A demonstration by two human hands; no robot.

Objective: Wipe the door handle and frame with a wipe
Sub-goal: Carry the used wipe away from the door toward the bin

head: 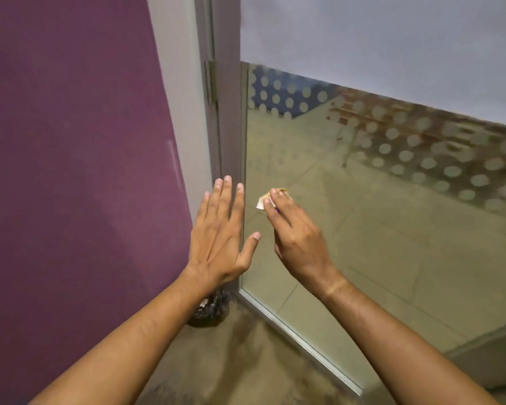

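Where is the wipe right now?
In the head view, the wipe sits under the fingertips of the right hand, against the glass panel, just right of the grey door frame.

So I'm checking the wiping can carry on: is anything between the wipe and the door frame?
Nothing visible. The right hand holds the wipe at the glass, just right of the frame. The open left hand lies on the frame lower down.

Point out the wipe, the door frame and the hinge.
wipe [263, 200], head view: white corner beyond the fingertips.
door frame [231, 135], head view: grey upright.
hinge [210, 83], head view: its metal leaf.
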